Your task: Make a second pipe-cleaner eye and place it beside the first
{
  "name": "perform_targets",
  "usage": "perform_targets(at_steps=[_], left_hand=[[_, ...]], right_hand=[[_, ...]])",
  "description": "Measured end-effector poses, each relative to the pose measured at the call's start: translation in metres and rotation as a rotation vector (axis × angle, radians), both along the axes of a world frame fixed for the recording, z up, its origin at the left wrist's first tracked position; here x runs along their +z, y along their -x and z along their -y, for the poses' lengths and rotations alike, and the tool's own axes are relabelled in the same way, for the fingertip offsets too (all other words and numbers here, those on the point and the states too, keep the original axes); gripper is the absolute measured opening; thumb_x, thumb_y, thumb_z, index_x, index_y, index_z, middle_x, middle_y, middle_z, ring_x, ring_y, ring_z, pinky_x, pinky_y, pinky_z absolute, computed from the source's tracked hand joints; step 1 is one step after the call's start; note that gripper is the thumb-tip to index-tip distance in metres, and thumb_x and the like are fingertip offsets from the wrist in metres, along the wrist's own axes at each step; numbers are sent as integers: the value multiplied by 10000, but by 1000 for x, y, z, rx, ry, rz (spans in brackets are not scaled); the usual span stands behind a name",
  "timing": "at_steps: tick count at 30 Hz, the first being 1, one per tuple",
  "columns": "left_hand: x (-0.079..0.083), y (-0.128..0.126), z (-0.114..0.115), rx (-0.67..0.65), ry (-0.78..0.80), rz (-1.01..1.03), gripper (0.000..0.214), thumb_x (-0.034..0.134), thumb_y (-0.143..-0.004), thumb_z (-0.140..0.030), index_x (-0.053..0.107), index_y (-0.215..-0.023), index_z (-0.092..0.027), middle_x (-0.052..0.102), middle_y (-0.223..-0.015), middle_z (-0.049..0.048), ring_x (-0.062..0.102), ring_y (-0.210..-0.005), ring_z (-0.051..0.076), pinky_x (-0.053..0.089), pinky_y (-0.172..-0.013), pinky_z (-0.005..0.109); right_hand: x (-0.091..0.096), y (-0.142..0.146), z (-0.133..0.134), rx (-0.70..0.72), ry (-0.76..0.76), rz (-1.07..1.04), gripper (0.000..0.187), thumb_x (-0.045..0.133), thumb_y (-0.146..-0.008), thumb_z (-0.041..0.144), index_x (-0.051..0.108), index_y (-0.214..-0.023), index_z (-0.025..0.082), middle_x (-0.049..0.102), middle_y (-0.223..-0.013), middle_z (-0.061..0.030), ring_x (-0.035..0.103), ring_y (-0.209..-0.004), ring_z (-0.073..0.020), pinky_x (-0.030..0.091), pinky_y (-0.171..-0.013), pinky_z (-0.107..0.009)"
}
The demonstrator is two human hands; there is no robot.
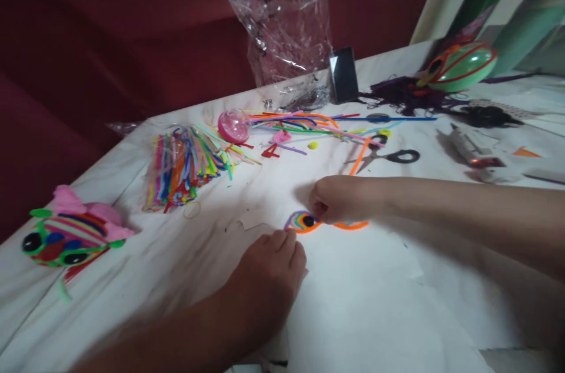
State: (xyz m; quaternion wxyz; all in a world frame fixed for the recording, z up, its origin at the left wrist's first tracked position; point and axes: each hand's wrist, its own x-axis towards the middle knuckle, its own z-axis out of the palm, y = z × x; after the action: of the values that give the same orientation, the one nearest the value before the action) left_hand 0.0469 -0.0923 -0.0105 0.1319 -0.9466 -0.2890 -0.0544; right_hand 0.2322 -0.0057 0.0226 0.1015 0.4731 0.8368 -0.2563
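On the white paper lies an eye-shaped piece [302, 220] of coiled pipe cleaners, with purple, blue and yellow bands round a black centre. An orange pipe cleaner [353, 226] runs along its lower edge and out to the right. My right hand [338, 199] is closed at the right end of the eye shape, pinching the orange pipe cleaner; its fingertips are partly hidden. Curled at the left corner of the piece, my left hand [273, 273] presses its fingers together there. Another orange pipe cleaner [359, 156] stands up behind my right wrist.
Black-handled scissors [401, 156] lie beyond my right hand. A bag of pipe cleaners [180, 167], a pink clear-topped ball [234, 126] and a phone [344, 75] are further back. A decorated fish-like figure [73, 232] sits left; a glue gun [474, 146] and green balloon-like figure [470, 67] are right.
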Motion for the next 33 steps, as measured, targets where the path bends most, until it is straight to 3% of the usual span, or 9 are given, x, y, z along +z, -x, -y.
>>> perform_targets(at_steps=[8, 17, 23, 33], left_hand=[[-2, 2, 3, 32, -14, -92, 251, 438, -859, -225, 544, -1013, -58, 598, -1064, 175, 565, -853, 229, 487, -658, 343], [1, 3, 2, 22, 9, -84, 226, 458, -850, -223, 565, -982, -74, 613, -1049, 155, 571, -826, 217, 495, -660, 339], [2, 1, 1, 31, 24, -68, 209, 484, -832, -208, 572, -969, -77, 626, -1022, 148, 578, -825, 221, 503, -669, 347], [1, 2, -1, 13, 11, -15, 154, 478, -797, -135, 556, -922, -89, 634, -972, 149, 581, -768, 223, 499, -632, 355]], right_hand=[[-17, -7, -5, -2, 46, -71, 98, 502, -613, 179, 586, -654, 210, 601, -619, 17, 529, -571, -127, 349, -497, -217], [-8, -8, -5, 77, 53, -48, 144, 490, -649, 137, 615, -701, 184, 619, -680, 0, 536, -622, -121, 368, -540, -199], [-8, -4, -3, 57, 4, -4, 126, 513, -635, 184, 623, -695, 197, 614, -649, 9, 526, -579, -118, 341, -485, -200], [0, -3, 0, 146, -75, 0, 200, 513, -631, 144, 664, -752, 195, 604, -662, 1, 467, -543, -114, 305, -494, -235]])
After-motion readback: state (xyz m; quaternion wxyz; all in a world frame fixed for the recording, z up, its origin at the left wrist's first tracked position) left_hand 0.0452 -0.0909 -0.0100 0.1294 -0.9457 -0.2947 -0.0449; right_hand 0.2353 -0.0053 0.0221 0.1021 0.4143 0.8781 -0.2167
